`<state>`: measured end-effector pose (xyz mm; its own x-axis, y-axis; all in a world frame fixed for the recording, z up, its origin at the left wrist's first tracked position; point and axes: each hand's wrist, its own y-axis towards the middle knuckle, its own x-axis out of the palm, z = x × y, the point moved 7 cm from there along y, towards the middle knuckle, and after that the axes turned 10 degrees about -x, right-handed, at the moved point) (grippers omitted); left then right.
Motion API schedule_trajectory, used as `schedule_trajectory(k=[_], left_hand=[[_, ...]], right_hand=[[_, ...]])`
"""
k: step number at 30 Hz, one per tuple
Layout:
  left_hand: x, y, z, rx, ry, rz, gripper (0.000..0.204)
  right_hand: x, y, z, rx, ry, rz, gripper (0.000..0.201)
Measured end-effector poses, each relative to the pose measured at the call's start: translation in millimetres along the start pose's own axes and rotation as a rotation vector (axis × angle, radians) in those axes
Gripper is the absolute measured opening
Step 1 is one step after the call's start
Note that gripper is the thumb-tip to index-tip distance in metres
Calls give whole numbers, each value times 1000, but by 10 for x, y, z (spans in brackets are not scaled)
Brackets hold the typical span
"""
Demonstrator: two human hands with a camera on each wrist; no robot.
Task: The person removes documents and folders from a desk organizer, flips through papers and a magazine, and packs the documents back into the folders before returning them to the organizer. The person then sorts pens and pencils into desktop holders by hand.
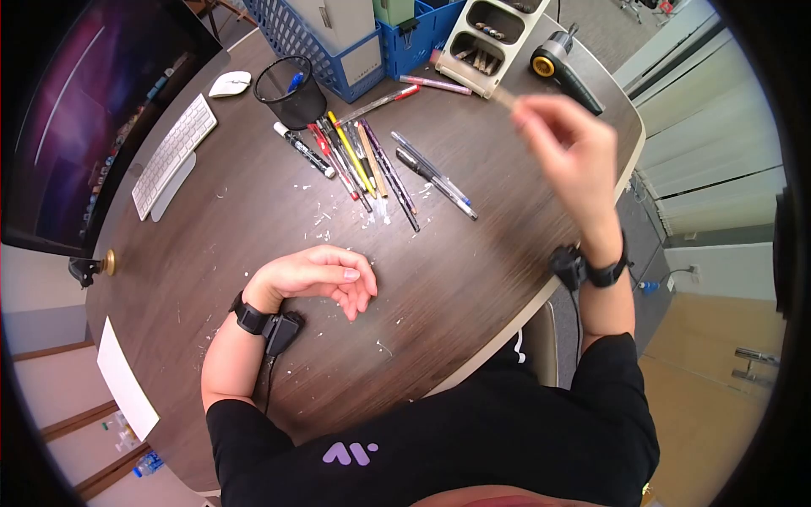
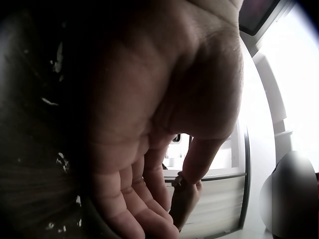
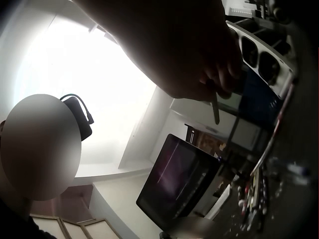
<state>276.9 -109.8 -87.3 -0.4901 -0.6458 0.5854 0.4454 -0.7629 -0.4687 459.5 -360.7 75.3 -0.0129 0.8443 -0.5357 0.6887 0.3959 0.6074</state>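
My right hand (image 1: 574, 152) is raised over the right side of the desk, near the beige compartment organizer (image 1: 483, 83). Thumb and fingers pinch a slender, brownish stick (image 1: 504, 98), blurred in the head view; its end (image 3: 216, 110) juts below the hand in the right wrist view, its exact kind unclear. The left hand (image 1: 317, 277) lies low over the desk with loosely curled fingers, holding nothing. Beyond it spread several pens and pencils, among them a yellow pencil (image 1: 352, 156), a black-and-white marker (image 1: 304, 150) and a black-capped pen (image 1: 435, 182).
A black mesh cup (image 1: 291, 106) with something blue inside stands beside blue baskets (image 1: 359, 72). A red pen (image 1: 376, 106) and a pink pen (image 1: 435, 84) lie nearby. Keyboard (image 1: 175, 156), mouse (image 1: 230, 83) and monitor (image 1: 93, 110) line the left; a dark handheld tool (image 1: 564, 72) lies far right. White scraps dot the desk.
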Motion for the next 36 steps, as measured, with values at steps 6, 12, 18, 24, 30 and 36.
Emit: schedule_trajectory(k=[6, 12, 18, 24, 30, 36], left_hand=[[-9, -1, -15, 16, -2, 7, 36], [3, -11, 20, 19, 1, -7, 36], [2, 6, 2, 12, -26, -51, 36], [3, 4, -1, 14, -50, -56, 37], [-26, 18, -11, 22, -39, -15, 36], [-18, 18, 5, 23, -38, -13, 37]], right_hand=[[-373, 1059, 250, -220, -409, 127, 22], [-192, 1492, 387, -213, -498, 18, 21], [-425, 1525, 343, -261, -436, 236, 20], [-20, 1492, 554, -320, -624, 0, 20], [71, 1046, 162, -259, -386, 186, 21], [1034, 94, -44, -380, -111, -323, 12]])
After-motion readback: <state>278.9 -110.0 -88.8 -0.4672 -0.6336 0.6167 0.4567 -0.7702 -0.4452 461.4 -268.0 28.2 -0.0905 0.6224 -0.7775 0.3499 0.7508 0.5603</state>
